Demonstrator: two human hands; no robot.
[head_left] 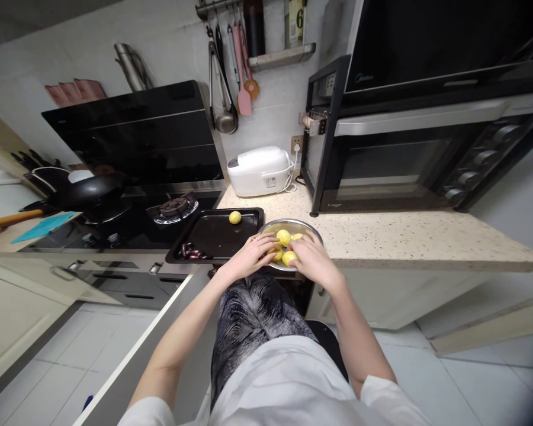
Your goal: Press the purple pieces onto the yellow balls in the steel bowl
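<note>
A round metal bowl [318, 229] stands at the counter's front edge, holding several smooth yellow balls [283, 238] about the size of small lemons; their kind is not clear. My left hand [251, 255] reaches over the bowl's left rim, thumb and fingers around one yellow ball [275, 253]. From the right, my right hand [313, 257] comes in with its fingertips on another yellow ball [288, 258] near the front. Left of the bowl lies a black baking tray [213, 236]. It bears a single yellow ball [235, 218] and a small heap of dark red pieces [193, 252], perhaps dates.
Behind the tray sits a white appliance [262, 171] with a cord. A gas stove [173, 207] with a black wok [93, 195] is to the left. An oven [395, 160] stands on the right counter. An open drawer [151, 343] juts out below.
</note>
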